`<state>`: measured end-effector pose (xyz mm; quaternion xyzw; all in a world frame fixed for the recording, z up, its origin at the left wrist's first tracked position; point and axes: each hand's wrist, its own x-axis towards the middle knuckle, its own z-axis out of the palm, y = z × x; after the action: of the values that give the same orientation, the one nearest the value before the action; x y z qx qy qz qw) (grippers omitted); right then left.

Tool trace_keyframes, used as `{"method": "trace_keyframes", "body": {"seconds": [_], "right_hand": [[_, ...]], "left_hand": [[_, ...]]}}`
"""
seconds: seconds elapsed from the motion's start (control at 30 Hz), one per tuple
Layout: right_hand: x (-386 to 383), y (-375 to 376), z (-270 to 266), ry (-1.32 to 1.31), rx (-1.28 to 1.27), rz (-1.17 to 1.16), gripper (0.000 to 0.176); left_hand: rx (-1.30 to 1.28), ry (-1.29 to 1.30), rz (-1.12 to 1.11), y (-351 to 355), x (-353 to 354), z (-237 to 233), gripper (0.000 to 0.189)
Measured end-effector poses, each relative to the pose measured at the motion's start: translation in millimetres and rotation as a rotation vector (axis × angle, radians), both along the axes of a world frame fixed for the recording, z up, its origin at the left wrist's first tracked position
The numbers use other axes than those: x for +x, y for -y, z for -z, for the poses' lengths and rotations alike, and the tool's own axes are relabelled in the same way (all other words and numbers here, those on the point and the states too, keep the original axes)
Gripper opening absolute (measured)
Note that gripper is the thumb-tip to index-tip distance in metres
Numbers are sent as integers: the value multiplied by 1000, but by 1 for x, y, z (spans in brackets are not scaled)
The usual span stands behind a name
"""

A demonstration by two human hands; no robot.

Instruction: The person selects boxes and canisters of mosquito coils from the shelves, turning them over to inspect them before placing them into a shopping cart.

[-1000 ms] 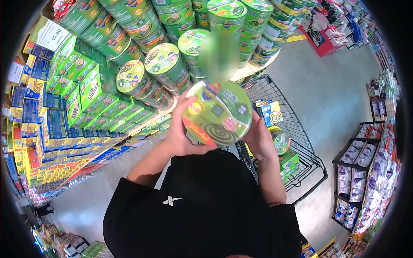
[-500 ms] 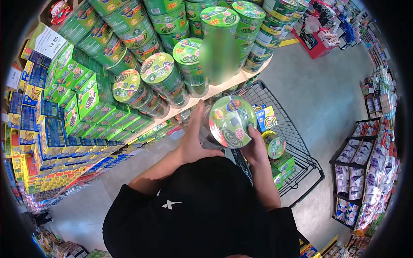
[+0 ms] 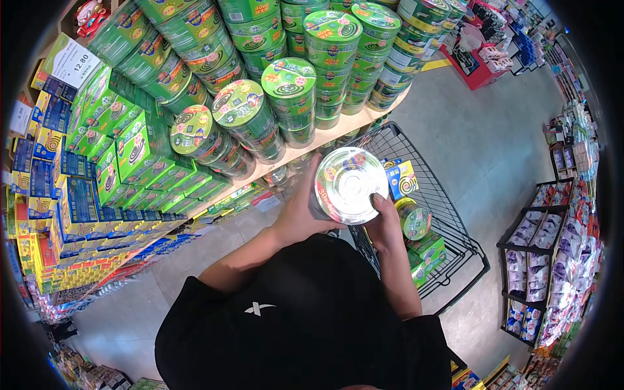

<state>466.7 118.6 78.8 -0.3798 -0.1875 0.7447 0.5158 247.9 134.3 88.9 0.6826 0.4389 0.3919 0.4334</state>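
Both hands hold one round green tin [image 3: 351, 184] of mosquito coils, its lid glaring white under the light. My left hand [image 3: 299, 211] clasps its left side and my right hand [image 3: 385, 220] supports its lower right edge. The tin is held in front of my chest, just left of a black wire shopping cart [image 3: 448, 214]. In the cart lie another round green tin [image 3: 416, 218], a blue and yellow box [image 3: 400, 175] and green boxes [image 3: 432, 250].
A shelf [image 3: 338, 133] ahead carries stacked green tins [image 3: 289, 97]. Green boxes [image 3: 133, 146] and blue and yellow boxes [image 3: 45, 162] fill the left side, under a price sign [image 3: 71, 62]. A black rack of packets [image 3: 552, 260] stands right. Grey floor [image 3: 494, 136] lies beyond the cart.
The tin has come down from close to my face to chest height and turned so its lid catches the light. My left hand, briefly off it, has closed on its side again.
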Motion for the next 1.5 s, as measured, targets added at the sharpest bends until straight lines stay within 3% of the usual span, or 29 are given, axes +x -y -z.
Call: {"method": "trace_keyframes", "body": {"seconds": [0.1, 0.2, 0.9, 1.07, 1.17, 1.27, 1.4, 1.5], "right_hand": [[2, 1, 7, -2, 12, -13, 71], [0, 1, 4, 73, 46, -28, 83], [-11, 5, -4, 20, 126, -58, 75], [-13, 7, 6, 40, 102, 6, 73], [-17, 7, 5, 88, 113, 16, 73], [-21, 10, 4, 98, 98, 4, 72], [-15, 15, 0, 52, 140, -60, 76], [-6, 11, -19, 8, 193, -190, 76]], "left_hand": [[-23, 40, -4, 1, 0, 1, 134], [-38, 102, -16, 3, 1, 1, 131], [2, 123, -73, 14, -6, 5, 122], [31, 238, -8, 12, -12, 32, 125], [-241, 478, -7, 18, -2, 16, 110], [-398, 665, -158, 18, 0, 23, 82], [-591, 882, -262, 9, -16, 16, 59], [-697, 1043, -246, -9, -46, 19, 59]]}}
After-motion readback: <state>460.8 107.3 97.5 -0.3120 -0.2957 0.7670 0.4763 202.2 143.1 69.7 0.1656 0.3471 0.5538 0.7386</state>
